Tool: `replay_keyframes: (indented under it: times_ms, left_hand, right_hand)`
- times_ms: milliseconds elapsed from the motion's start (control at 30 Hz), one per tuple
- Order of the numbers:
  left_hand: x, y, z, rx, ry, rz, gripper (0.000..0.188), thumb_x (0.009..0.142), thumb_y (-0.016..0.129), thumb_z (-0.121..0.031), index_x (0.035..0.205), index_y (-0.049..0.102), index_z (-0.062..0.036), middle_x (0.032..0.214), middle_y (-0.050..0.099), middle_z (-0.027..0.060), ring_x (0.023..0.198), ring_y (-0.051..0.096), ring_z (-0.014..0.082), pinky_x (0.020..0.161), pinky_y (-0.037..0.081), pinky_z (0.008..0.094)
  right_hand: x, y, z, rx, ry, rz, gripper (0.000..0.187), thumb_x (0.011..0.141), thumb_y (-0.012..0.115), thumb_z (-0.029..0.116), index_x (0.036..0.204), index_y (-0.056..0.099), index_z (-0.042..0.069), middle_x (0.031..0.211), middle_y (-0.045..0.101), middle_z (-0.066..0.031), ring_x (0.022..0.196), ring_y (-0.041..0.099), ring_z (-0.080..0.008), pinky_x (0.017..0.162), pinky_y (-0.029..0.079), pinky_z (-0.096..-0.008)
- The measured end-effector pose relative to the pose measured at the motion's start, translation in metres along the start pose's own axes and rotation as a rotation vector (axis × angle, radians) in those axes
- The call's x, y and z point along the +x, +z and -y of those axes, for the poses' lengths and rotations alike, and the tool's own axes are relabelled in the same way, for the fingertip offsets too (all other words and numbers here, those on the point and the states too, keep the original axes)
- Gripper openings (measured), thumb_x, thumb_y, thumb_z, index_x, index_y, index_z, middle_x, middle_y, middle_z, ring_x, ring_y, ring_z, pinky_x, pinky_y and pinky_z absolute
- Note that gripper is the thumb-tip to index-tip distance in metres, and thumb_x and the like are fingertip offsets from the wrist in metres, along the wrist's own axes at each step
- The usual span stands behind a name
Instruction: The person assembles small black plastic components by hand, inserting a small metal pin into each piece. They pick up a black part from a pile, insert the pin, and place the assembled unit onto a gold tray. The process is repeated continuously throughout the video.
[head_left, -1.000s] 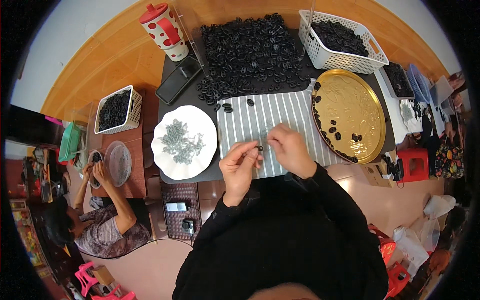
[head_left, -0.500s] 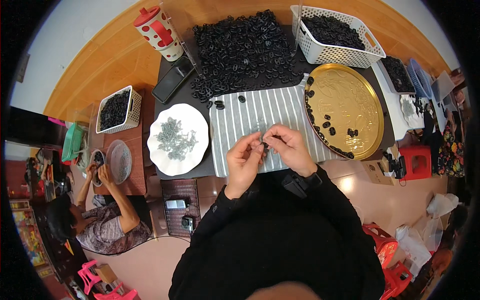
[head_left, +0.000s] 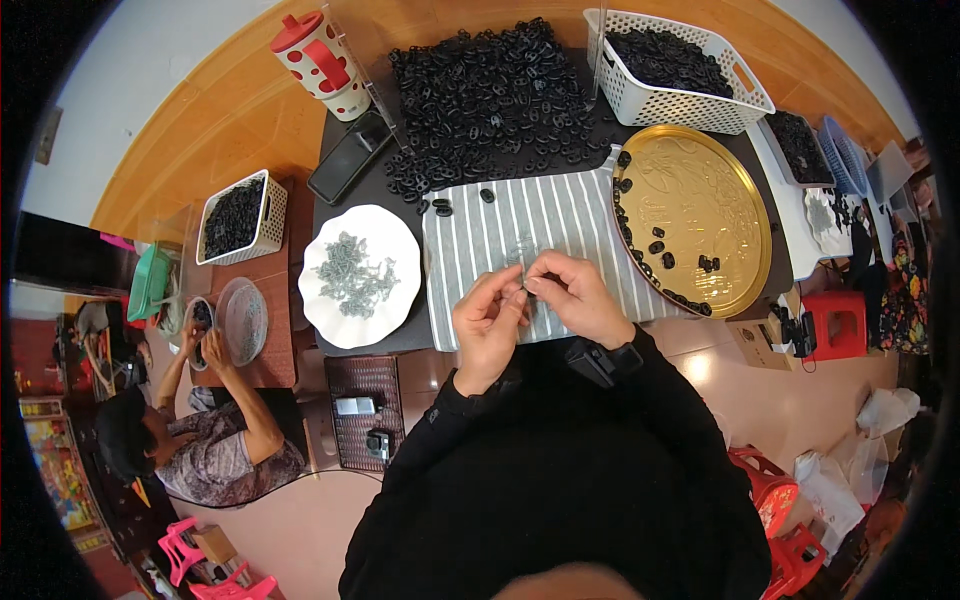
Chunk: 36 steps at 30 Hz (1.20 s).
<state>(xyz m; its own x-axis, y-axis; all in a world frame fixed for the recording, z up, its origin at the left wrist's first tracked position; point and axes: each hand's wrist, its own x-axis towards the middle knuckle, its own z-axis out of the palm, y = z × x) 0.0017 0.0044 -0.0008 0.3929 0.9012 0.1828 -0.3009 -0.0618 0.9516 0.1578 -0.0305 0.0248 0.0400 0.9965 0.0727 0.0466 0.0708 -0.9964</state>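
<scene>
My left hand (head_left: 487,322) and my right hand (head_left: 578,297) meet fingertip to fingertip over a grey cloth with white stripes (head_left: 570,215). Both are closed in a pinch on a small black plastic piece (head_left: 524,289), mostly hidden by the fingers. To the left, a white scalloped plate (head_left: 400,300) bears a heap of small translucent grey pieces (head_left: 352,275). A gold round tray (head_left: 715,215) lies to the right, with several small black pieces along its left rim and a few at its middle. Beyond the cloth spreads a big pile of black oval pieces (head_left: 490,95).
Around the pile stand a white basket of black pieces (head_left: 690,100), a phone (head_left: 350,158) and a red-dotted tumbler (head_left: 322,70). At the left, another person (head_left: 225,430) works at a brown table (head_left: 270,345) with a smaller basket (head_left: 268,225). Red stools (head_left: 835,325) stand to the right.
My fingertips have closed in further, so less of the black piece shows between them. The whole view has shifted slightly. The other person's hands have moved a little.
</scene>
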Motion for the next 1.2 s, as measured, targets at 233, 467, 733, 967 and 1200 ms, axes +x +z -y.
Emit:
replay_keyframes:
  times_ms: [233,467,733,967,1200]
  left_hand:
    - [0.007,-0.001,-0.010,-0.116,-0.011,-0.137,0.029,0.088,0.061,0.005,0.117,0.063,0.0021,0.089,0.062,0.0039,0.070,0.060,0.0105,0.056,0.048,0.0213]
    - [0.014,-0.005,-0.002,-0.120,0.037,-0.089,0.029,0.088,0.059,0.007,0.116,0.063,0.0032,0.090,0.061,0.0044,0.070,0.058,0.0109,0.056,0.045,0.0211]
    - [0.012,-0.008,-0.003,-0.071,0.040,-0.062,0.028,0.088,0.060,0.005,0.116,0.064,0.0027,0.089,0.061,0.0042,0.071,0.059,0.0107,0.056,0.045,0.0201]
    - [0.013,-0.006,-0.004,-0.054,0.033,-0.054,0.027,0.088,0.060,0.006,0.115,0.065,0.0018,0.088,0.060,0.0029,0.070,0.059,0.0097,0.055,0.044,0.0200]
    - [0.012,-0.008,-0.004,-0.014,0.016,-0.061,0.027,0.088,0.059,0.007,0.114,0.065,0.0018,0.087,0.060,0.0029,0.069,0.058,0.0095,0.054,0.044,0.0199]
  right_hand:
    - [-0.019,-0.027,0.029,-0.197,-0.036,-0.316,0.008,0.087,0.060,0.001,0.094,0.062,-0.003,0.078,0.061,-0.0059,0.070,0.058,-0.0112,0.064,0.046,-0.0238]
    - [-0.061,-0.129,0.040,-1.005,0.009,-0.686,0.007,0.080,0.062,0.001,0.086,0.064,-0.002,0.079,0.062,-0.0169,0.069,0.063,-0.0305,0.062,0.048,-0.0363]
    - [-0.062,-0.111,0.029,-1.160,0.203,-0.519,0.013,0.077,0.065,0.009,0.089,0.067,0.004,0.081,0.055,-0.0169,0.076,0.060,-0.0381,0.067,0.048,-0.0443]
    - [-0.061,-0.105,0.026,-0.791,-0.050,-0.606,0.012,0.077,0.062,0.000,0.089,0.063,0.001,0.078,0.057,-0.0159,0.071,0.058,-0.0366,0.064,0.047,-0.0426]
    - [-0.035,-0.036,0.021,-0.668,-0.275,-0.249,0.023,0.075,0.058,-0.008,0.097,0.061,-0.001,0.087,0.055,-0.0173,0.078,0.056,-0.0364,0.069,0.046,-0.0387]
